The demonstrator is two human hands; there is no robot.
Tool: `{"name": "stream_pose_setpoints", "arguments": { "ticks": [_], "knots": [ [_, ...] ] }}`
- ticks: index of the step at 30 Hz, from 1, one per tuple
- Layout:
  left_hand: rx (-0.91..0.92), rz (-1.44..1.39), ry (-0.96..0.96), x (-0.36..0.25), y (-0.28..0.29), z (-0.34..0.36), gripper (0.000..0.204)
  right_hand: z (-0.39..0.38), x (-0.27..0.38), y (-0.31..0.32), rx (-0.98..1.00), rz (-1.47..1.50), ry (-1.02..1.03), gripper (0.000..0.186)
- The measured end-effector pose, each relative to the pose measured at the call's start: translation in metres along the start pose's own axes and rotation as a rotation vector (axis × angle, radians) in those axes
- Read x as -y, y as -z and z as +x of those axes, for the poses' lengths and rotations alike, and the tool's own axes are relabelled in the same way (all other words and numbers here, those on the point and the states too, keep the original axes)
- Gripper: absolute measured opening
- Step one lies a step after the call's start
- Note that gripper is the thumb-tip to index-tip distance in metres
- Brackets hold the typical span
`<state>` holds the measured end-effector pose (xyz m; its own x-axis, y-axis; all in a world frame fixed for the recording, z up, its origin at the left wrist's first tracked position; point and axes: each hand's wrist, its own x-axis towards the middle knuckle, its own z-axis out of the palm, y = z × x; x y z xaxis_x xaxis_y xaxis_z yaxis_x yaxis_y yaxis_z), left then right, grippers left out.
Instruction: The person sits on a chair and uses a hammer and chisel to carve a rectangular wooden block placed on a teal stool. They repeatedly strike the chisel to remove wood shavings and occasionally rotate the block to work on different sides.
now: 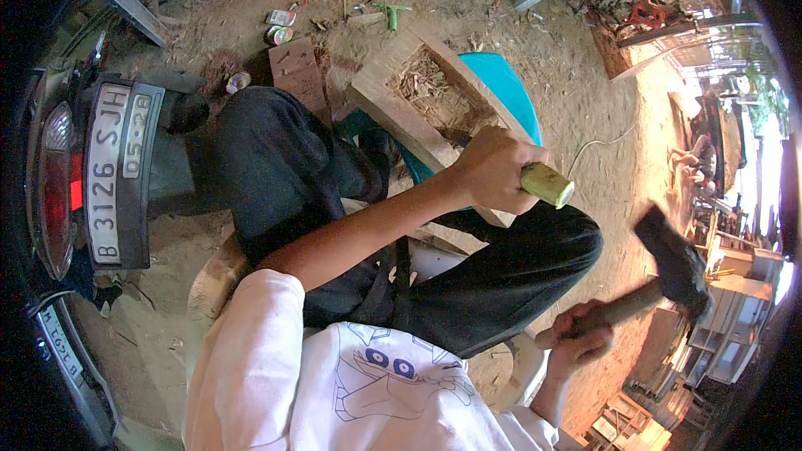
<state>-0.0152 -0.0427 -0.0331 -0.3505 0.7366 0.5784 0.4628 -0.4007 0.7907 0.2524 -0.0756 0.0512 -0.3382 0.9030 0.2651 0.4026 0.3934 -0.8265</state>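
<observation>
My left hand [494,169] is closed around a chisel, whose pale yellow-green handle [548,186] sticks out of the fist to the right. The chisel's blade is hidden behind the hand and the wood. Below that fist lies a thick wooden block [376,83] with a rectangular hollow. Curled wood shavings [426,88] fill much of the hollow. At the lower right, my right hand [582,339] grips the wooden handle of a hammer. The heavy dark hammer head [675,266] is raised, apart from the chisel and slightly blurred.
A teal plastic piece [505,92] is under the block, between my dark-trousered legs. Motorcycle rear with plate [119,175] stands close on the left. A brown board [299,73], small cans [280,27] and a green plastic piece [393,15] lie on the dirt ahead. Stacked wood [735,326] is at right.
</observation>
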Motion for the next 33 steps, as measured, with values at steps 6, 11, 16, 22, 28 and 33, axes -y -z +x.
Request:
{"name": "stream_pose_setpoints", "arguments": {
  "ticks": [6, 11, 16, 22, 28, 33],
  "knots": [
    [0.042, 0.002, -0.016, -0.003, 0.002, 0.001, 0.014, -0.008, -0.030, -0.010, -0.003, -0.150, 0.052, 0.043],
    [0.088, 0.000, -0.045, -0.004, 0.009, 0.005, 0.015, 0.004, -0.028, 0.006, -0.120, -0.051, -0.279, 0.048],
    [-0.093, -0.054, -0.115, -0.020, 0.055, 0.036, 0.015, 0.000, -0.099, 0.021, -0.293, -0.127, -0.248, 0.047],
    [-0.322, 0.384, 0.144, 0.005, 0.107, 0.051, 0.018, 0.013, -0.084, 0.034, -0.123, 0.206, -0.630, 0.049],
    [-0.149, 0.879, 0.762, 0.027, 0.123, 0.048, 0.047, 0.013, -0.083, 0.032, -0.257, 0.142, -0.678, 0.048],
    [-0.087, 0.876, 0.885, 0.048, 0.124, 0.041, 0.054, 0.016, -0.076, 0.038, -0.087, 0.167, -0.644, 0.043]
  ]
}}
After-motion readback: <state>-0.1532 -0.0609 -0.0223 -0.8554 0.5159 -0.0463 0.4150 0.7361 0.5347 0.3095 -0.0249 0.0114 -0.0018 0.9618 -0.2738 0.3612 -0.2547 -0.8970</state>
